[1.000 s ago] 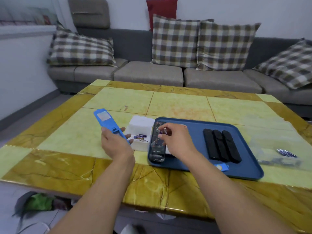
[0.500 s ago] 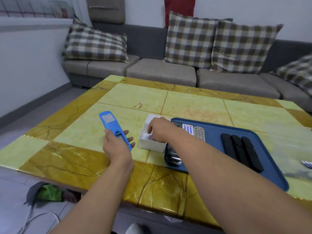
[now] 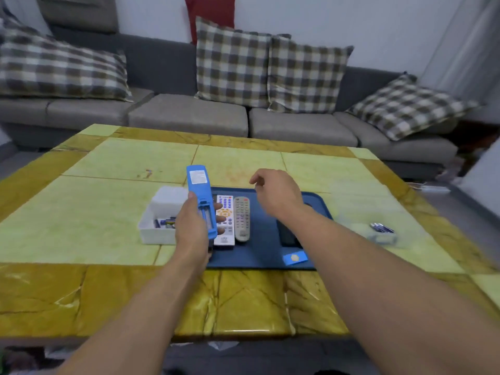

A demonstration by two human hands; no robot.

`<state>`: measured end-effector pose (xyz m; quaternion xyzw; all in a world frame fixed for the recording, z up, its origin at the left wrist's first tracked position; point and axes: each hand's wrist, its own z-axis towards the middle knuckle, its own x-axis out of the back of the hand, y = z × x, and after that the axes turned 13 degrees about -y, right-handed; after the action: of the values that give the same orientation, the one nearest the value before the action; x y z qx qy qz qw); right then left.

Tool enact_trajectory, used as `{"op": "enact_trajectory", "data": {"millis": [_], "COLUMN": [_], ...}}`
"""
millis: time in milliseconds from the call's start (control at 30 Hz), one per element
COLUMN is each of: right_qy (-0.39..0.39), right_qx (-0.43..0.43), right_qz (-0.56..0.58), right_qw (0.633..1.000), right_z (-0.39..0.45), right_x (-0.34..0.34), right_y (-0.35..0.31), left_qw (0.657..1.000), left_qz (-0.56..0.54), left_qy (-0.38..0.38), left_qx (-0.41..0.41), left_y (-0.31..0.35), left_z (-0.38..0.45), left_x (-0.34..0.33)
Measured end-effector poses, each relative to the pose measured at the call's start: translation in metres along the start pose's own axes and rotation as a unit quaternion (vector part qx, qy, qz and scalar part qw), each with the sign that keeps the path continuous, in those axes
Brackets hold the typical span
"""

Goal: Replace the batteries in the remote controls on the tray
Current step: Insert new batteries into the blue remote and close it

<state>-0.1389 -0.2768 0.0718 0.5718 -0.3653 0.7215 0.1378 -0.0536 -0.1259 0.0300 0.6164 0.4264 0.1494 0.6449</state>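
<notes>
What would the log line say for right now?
left hand: holds blue remote, battery bay open | right hand: empty, above tray

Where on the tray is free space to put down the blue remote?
The bare strip of the tray between the grey remote and the black remotes is free. The left end is crowded with the white remote; the blue cover takes the near edge.

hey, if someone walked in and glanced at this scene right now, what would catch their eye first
Probably the bright blue remote, held up in the left hand with its battery slot open and facing the camera. Just behind it, a white remote and a grey remote lie side by side on the blue tray, while the right hand hovers above the tray.
</notes>
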Motion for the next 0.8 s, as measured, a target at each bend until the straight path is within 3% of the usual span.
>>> {"op": "enact_trajectory", "data": {"millis": [167,333,467,667,800], "right_qy": [0.069,0.016,-0.068,-0.172,-0.184], "right_qx": [-0.154,-0.301,-0.34,-0.337,-0.343], "right_qz": [0.041,-0.004,-0.056,-0.187,-0.203], "right_qw": [0.985,0.953,0.936,0.907,0.898], "right_z": [-0.034,-0.058,-0.06,-0.053,-0.042], "right_x": [0.046,0.078,0.083,0.076,0.073], "right_y": [0.107,0.198,0.236,0.258,0.268], "left_qw": [0.99,0.97,0.954,0.952,0.95], "left_qz": [-0.009,-0.004,0.016,0.022,0.027], "left_qy": [-0.135,-0.234,-0.289,-0.295,-0.299], "left_qx": [0.029,0.065,0.076,0.077,0.086], "left_y": [-0.025,-0.046,-0.055,-0.062,-0.065], "left_z": [-0.011,-0.021,-0.023,-0.015,-0.011], "left_x": [-0.07,-0.12,-0.141,-0.15,-0.154]}}
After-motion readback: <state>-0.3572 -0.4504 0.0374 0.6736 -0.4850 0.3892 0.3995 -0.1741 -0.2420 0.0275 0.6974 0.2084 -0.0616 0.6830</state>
